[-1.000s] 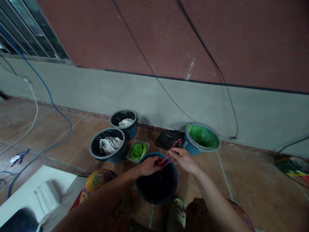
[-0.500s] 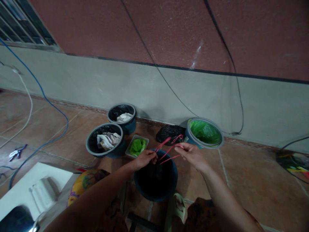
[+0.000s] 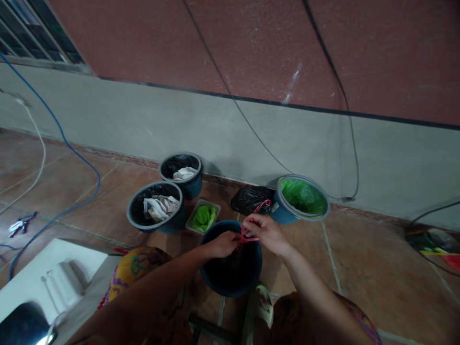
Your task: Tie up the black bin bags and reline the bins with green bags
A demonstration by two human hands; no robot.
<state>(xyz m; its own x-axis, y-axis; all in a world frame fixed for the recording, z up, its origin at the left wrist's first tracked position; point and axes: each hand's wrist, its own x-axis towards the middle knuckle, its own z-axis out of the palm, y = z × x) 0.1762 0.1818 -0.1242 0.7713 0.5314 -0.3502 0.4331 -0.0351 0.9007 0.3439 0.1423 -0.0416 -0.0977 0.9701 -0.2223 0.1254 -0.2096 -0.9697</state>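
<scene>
A dark blue bin (image 3: 230,290) stands between my feet, its inside too dark to make out clearly. Over its far side, my left hand (image 3: 225,244) pinches a red drawstring (image 3: 248,238), fingers bent down toward the bin. From the right, my right hand (image 3: 265,233) grips the same drawstring close by, its fingers pinched together. The red strands cross in a small loop between both hands. Just behind lies a black plastic bag (image 3: 249,199) with a similar red tie on top, resting by the wall.
Two bins with black liners and crumpled paper, the nearer bin (image 3: 134,223) and the farther bin (image 3: 194,187), stand left of a tray (image 3: 192,225) holding a green bundle (image 3: 204,218). At right is a green-lined bin (image 3: 285,213). A blue cable (image 3: 81,158) crosses the left floor near a white table (image 3: 53,254).
My hands have come closer together, the right one moving left. The long strands stretched between them are now drawn into a small crossed loop above the bin.
</scene>
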